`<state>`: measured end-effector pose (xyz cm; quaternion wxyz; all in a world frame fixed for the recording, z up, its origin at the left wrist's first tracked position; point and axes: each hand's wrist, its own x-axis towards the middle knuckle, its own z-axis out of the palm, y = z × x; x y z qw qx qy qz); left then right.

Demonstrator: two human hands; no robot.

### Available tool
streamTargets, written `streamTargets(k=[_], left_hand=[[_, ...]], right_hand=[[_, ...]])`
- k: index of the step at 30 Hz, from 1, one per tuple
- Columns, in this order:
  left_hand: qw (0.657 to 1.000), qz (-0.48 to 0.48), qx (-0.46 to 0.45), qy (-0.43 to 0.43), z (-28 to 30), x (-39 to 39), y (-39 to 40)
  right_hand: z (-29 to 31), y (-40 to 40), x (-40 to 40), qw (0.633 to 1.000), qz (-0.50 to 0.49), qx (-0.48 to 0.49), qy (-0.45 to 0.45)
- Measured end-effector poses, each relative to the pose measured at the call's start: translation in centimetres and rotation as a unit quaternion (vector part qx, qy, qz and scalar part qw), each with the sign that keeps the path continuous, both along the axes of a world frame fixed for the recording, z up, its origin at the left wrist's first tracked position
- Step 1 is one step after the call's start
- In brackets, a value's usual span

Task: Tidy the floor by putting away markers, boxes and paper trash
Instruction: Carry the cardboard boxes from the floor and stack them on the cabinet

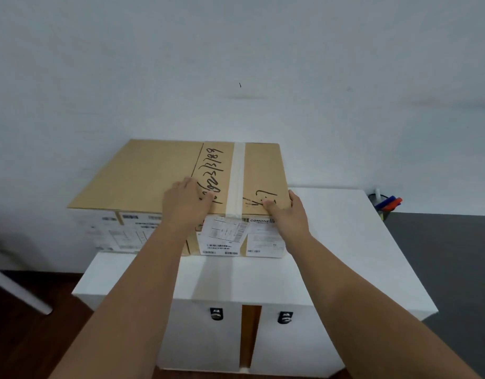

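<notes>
A large taped cardboard box [142,173] with black handwriting and shipping labels rests on the white cabinet [345,242], pushed against the wall and overhanging the cabinet's left edge. My left hand [185,199] lies flat on the box's top near its front edge, fingers spread. My right hand [286,210] grips the box's front right corner, thumb on top and fingers down the side. Red and blue markers [389,202] stand in a dark holder behind the cabinet's right rear corner.
The cabinet has two white doors with black knobs [216,314] and a narrow gap between them. Dark wood floor lies at the left, grey floor [454,255] at the right. A white slanted leg [19,291] stands at the left edge.
</notes>
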<state>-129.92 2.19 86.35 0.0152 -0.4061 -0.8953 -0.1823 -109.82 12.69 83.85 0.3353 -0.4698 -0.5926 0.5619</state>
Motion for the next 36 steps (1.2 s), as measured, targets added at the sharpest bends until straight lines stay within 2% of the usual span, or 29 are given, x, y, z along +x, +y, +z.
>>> streamTargets(k=[3, 7, 9, 13, 16, 19, 23, 28, 31, 36], left_hand=[[0.998, -0.025, -0.044, -0.043, 1.3, 3.2, -0.2], [0.98, -0.184, 0.034, -0.071, 2.6, 12.1, 0.4], [0.956, -0.273, 0.033, -0.102, 2.3, 17.7, 0.7], [0.902, -0.398, -0.036, -0.164, -0.6, 28.6, 0.7], [0.861, -0.471, -0.063, -0.179, -3.6, 36.7, 0.2], [0.819, -0.519, -0.109, -0.22, -6.8, 44.7, -0.3], [0.8, -0.507, -0.174, -0.269, -12.6, 54.0, -2.0], [0.778, -0.445, -0.27, -0.35, -21.3, 63.7, -5.4], [0.763, -0.394, -0.345, -0.38, -26.3, 66.9, -7.0], [0.774, -0.33, -0.389, -0.375, -35.9, 68.8, -7.1]], right_hand=[[0.4, -1.0, 1.5, 0.999, -0.034, -0.035, 0.016], [0.4, -0.1, 8.6, 0.985, -0.166, -0.042, 0.026], [-0.3, 0.5, 14.5, 0.974, -0.22, -0.046, 0.0], [-2.5, -0.4, 29.3, 0.947, -0.305, -0.032, -0.098], [-4.9, -3.7, 40.9, 0.908, -0.364, -0.031, -0.202], [-8.0, -8.1, 51.3, 0.866, -0.431, -0.037, -0.251], [-12.8, -13.4, 62.0, 0.844, -0.431, -0.117, -0.297], [-18.9, -18.4, 71.0, 0.856, -0.289, -0.271, -0.333], [-22.3, -19.8, 74.1, 0.846, -0.257, -0.328, -0.332], [-31.6, -18.5, 76.3, 0.835, -0.254, -0.393, -0.29]])
